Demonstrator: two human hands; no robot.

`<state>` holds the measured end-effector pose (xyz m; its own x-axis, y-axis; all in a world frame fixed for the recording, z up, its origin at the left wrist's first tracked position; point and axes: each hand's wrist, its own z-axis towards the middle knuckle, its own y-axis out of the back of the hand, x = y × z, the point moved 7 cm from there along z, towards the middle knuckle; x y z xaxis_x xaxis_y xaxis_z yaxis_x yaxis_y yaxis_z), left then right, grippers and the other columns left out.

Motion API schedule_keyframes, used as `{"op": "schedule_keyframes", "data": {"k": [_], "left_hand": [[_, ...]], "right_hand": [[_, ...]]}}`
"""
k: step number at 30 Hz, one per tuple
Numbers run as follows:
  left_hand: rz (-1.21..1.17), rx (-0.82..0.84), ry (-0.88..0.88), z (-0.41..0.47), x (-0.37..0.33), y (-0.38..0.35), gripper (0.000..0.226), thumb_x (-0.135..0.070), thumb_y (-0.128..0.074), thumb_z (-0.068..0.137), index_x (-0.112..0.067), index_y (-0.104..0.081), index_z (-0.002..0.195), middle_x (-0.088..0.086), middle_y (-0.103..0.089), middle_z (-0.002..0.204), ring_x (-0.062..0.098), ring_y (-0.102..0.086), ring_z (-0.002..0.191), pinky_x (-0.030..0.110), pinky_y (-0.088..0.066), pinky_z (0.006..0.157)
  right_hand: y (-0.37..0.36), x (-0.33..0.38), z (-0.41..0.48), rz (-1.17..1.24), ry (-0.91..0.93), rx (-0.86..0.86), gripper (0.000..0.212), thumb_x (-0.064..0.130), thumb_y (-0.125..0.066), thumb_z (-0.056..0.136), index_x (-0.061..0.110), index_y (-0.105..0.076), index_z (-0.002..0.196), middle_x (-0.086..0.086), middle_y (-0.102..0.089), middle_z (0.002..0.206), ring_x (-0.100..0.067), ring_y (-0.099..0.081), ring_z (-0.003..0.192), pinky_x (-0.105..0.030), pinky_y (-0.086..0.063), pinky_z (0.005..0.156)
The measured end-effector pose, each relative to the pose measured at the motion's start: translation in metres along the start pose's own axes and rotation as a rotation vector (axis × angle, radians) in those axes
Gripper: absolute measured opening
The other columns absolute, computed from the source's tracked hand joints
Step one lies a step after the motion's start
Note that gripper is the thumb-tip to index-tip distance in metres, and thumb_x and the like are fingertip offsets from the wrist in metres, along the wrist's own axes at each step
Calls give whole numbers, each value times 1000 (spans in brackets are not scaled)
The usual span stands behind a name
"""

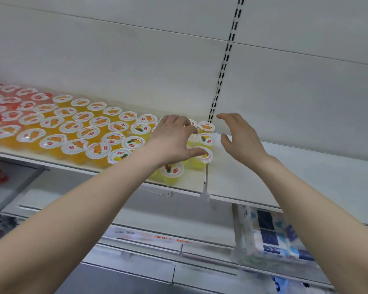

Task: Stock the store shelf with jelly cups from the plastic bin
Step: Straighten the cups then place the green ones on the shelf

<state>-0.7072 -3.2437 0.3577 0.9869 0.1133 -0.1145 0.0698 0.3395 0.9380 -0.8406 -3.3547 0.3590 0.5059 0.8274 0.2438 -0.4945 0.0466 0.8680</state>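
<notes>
Several yellow jelly cups with white foil lids [205,139] sit at the row's right end, with both hands above the white metal store shelf [274,166].

Left hand [174,136] lies palm-down on the yellow cluster, thumb tip on the lid of the near-right cup [206,155] and fingers bent over the cups behind; whether they clasp one is hidden. Right hand [238,134] hovers just right of the cluster, fingers loosely spread, holding nothing. Left of the left fingers are orange jelly cups [72,126] in tight rows, then red jelly cups [0,98]. Below the thumb, a thin white divider strip [206,183] marks the section edge. Plastic bin not in view. Judgement: the step is squaring up the yellow cups. Press lightly on the lids, nudge the cups toward the orange rows and use the right palm as a stop at the divider. The foil probably dents easily.
</notes>
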Motion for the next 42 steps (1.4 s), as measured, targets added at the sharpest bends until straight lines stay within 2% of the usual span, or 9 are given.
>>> {"op": "schedule_keyframes", "data": {"k": [5,13,21,31,34,37,42], "left_hand": [[128,-114,43,-18,36,38,48,-52,-54,91,-23,-58,129,3,-56,129,27,-44,126,38,-27,108],[327,-150,174,-96,123,87,44,-43,-55,93,-19,-57,130,6,-57,128,30,-46,123,41,-33,103],[422,-191,290,-215,232,137,46,-39,-61,89,-12,-59,127,12,-60,122,35,-50,116,44,-34,100],[479,-122,451,-395,386,178,49,-40,-58,91,-13,-55,131,10,-57,126,33,-48,119,43,-35,104],[463,-82,531,-453,429,182,49,-40,-59,91,-13,-55,132,9,-57,128,32,-47,120,44,-35,104],[447,-68,631,-511,468,184,48,-39,-59,91,-13,-56,131,11,-59,125,33,-50,118,45,-37,103],[363,-32,873,-602,533,177,49,-36,-62,90,-12,-56,132,12,-58,127,34,-50,120,46,-38,103]], "right_hand": [[-6,37,17,-160,142,74,46,23,-53,97,15,-45,142,-9,-49,137,-30,-51,117,-42,-40,97],[-26,141,37,-276,391,119,51,33,-49,99,12,-43,145,-13,-48,141,-34,-49,120,-44,-36,100],[-70,302,48,-217,560,76,51,36,-51,98,13,-45,143,-12,-51,137,-35,-49,123,-46,-35,104],[-168,527,35,-103,738,93,51,34,-55,96,10,-48,140,-14,-53,134,-36,-50,120,-46,-37,98],[-202,590,27,-57,795,128,51,33,-56,95,9,-49,139,-15,-54,132,-37,-53,116,-48,-41,94],[-238,647,20,-37,848,192,53,37,-52,96,9,-47,141,-15,-53,134,-36,-51,120,-47,-40,97],[-296,730,14,28,960,263,50,34,-54,94,9,-52,137,-13,-56,130,-35,-54,115,-45,-41,96]]}}
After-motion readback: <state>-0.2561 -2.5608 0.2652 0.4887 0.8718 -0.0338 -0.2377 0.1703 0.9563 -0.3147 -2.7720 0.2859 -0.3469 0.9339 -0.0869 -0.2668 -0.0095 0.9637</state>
